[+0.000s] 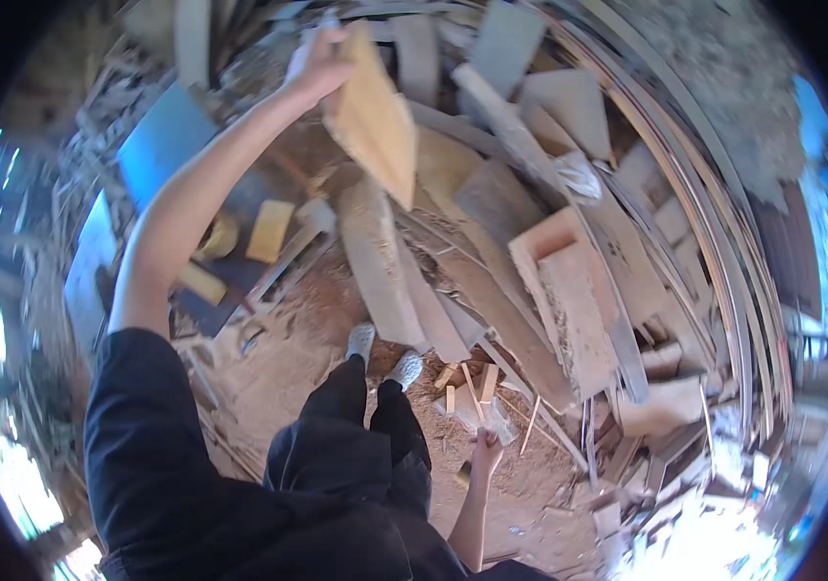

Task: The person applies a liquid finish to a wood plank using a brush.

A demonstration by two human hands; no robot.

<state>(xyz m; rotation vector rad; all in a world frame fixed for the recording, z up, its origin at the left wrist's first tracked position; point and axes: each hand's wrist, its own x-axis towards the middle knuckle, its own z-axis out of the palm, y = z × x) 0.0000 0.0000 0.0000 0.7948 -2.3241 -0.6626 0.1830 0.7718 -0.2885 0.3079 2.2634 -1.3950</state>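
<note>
Board [372,116], pale yellow, flat and blurred, lies in the head view toward four o'clock from our left hand [322,68], whose fingers clamp its ten-o'clock edge; its long axis runs roughly eleven to five. Our right hand [487,452], farther off, looks curled, but we cannot tell whether it grips anything.

A round, wide-angle view looks forward and steeply down from the wearer's head, torso [269,537] close below, shoes [362,341] farther off.

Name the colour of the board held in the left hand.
The board is light yellowish tan, best seen in the head view.
</note>
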